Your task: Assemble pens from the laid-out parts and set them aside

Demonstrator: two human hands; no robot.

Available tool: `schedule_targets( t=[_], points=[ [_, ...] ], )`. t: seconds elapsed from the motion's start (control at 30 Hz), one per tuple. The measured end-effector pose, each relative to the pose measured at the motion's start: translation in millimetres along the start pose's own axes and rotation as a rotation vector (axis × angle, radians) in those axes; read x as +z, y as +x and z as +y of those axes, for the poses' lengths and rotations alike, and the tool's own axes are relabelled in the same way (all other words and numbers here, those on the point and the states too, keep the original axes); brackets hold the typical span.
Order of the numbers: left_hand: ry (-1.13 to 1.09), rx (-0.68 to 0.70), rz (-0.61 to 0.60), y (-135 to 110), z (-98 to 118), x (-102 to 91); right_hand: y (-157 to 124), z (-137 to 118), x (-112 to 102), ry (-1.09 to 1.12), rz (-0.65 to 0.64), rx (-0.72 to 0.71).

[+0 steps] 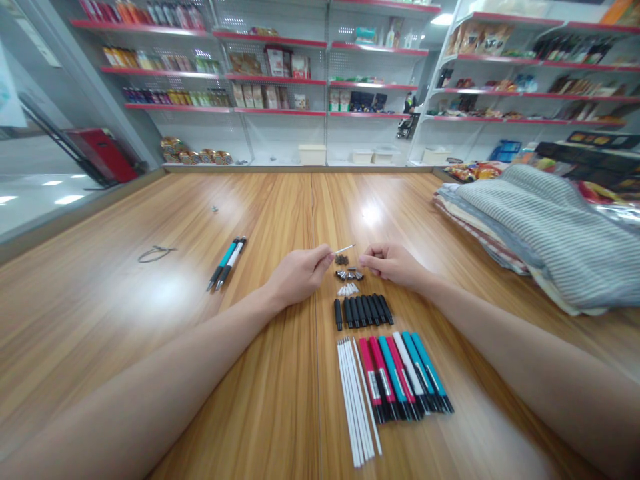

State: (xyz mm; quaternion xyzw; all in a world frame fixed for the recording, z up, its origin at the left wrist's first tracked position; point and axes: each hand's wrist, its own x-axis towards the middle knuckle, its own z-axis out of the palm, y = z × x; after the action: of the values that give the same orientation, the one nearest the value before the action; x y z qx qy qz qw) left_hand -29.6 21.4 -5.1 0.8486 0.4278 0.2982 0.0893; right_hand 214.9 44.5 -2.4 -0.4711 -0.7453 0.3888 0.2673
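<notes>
Bare forearms [200,363] forward, left grip [303,272] in a pinch, right grip [393,265] in a curl.

Table [280,407]: glossy wood-grain top. Pen barrels [394,363]: smooth plastic, slight sheen. Grips [367,311]: matt, rubbery-looking. Tips [344,274]: shiny, metal-looking. Refills [354,400]: smooth plastic. Cloth pile [555,230]: matt weave. Floor [37,187]: polished, reflective.

1. The surface [270,220] is wood-grained.
2. A loop [163,249] and two pens [232,262] lie left.
3. Centre, far to near, lie dark bits [342,260], metal tips [350,274], white bits [349,289], black grips [366,311], then refills [354,400] beside barrels [406,377].
4. Cloths [560,220] lie right.
</notes>
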Motion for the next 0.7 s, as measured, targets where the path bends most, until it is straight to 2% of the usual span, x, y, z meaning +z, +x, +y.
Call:
schedule_targets(
  t=[0.7],
  points=[
    [0.01, -0.007, 0.006, 1.0, 1.0, -0.6, 0.2, -0.5, -0.5, 0.035, -0.035, 0.021]
  ],
)
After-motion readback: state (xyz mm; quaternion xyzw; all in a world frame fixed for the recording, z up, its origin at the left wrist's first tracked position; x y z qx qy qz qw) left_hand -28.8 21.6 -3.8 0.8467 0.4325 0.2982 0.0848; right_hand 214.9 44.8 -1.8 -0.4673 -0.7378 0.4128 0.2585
